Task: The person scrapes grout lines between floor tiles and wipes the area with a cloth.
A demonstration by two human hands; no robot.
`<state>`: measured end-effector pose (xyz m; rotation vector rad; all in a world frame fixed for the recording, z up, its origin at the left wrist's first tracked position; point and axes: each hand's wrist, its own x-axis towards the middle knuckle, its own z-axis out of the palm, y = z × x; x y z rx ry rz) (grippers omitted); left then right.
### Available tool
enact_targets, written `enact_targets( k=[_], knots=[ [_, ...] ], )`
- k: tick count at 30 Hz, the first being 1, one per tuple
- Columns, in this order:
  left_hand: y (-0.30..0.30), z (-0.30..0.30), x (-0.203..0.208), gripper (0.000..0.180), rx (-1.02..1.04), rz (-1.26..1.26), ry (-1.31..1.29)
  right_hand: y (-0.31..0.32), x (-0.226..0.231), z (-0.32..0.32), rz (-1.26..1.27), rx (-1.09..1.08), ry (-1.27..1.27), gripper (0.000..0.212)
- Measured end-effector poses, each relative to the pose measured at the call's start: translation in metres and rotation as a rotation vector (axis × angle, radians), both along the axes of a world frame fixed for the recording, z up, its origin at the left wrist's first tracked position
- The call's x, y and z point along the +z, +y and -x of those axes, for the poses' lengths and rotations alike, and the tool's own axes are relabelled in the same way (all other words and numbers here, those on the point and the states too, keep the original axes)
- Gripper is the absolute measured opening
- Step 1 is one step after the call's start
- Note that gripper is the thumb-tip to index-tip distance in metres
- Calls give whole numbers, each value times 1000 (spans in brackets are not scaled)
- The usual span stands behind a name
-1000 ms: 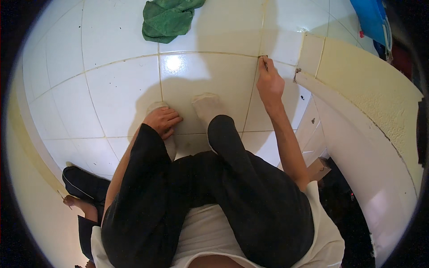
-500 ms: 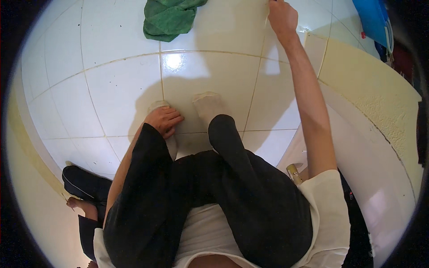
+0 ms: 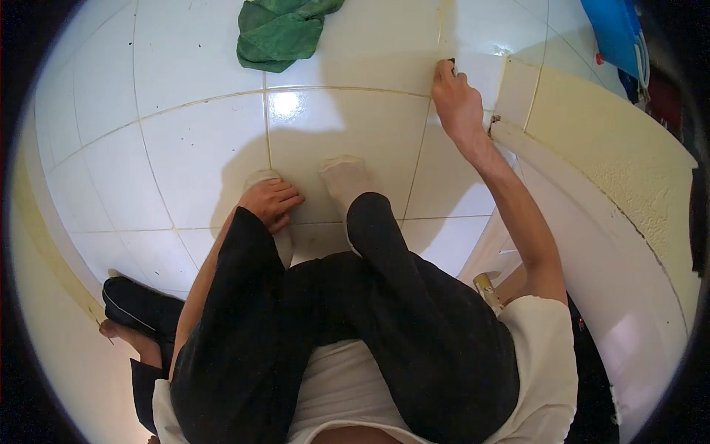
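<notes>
My right hand (image 3: 455, 102) is closed around a small dark-tipped object (image 3: 452, 62), mostly hidden by the fingers, so its kind does not show. It rests low over the white tiled floor (image 3: 200, 155), beside a yellowish grout line near the right wall's corner. My left hand (image 3: 271, 202) hangs loose by my left foot, its fingers relaxed and holding nothing. A crumpled green cloth (image 3: 281, 35) lies on the tiles ahead, apart from both hands.
My socked right foot (image 3: 347, 177) stands between the hands. A low cream wall (image 3: 606, 140) curves along the right, with a blue object (image 3: 615, 33) beyond it. At lower left, another person's bare foot (image 3: 127, 334) shows near a black item (image 3: 137, 305).
My right hand has drawn back toward me along the grout line, bending the elbow and keeping the small object. The left hand stays put. The other person's foot has shifted slightly.
</notes>
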<state>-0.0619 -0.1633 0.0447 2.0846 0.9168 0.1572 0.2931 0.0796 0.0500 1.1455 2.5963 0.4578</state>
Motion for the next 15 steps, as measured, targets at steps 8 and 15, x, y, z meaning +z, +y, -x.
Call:
enact_targets(
  k=[8,15],
  knots=[
    [0,6,-2,48,-32,-3,-43,84,-15,25,-125,-51,38,20],
    [-4,7,-6,49,2,-25,-63,121,-26,36,-67,-160,6,12]
  ],
)
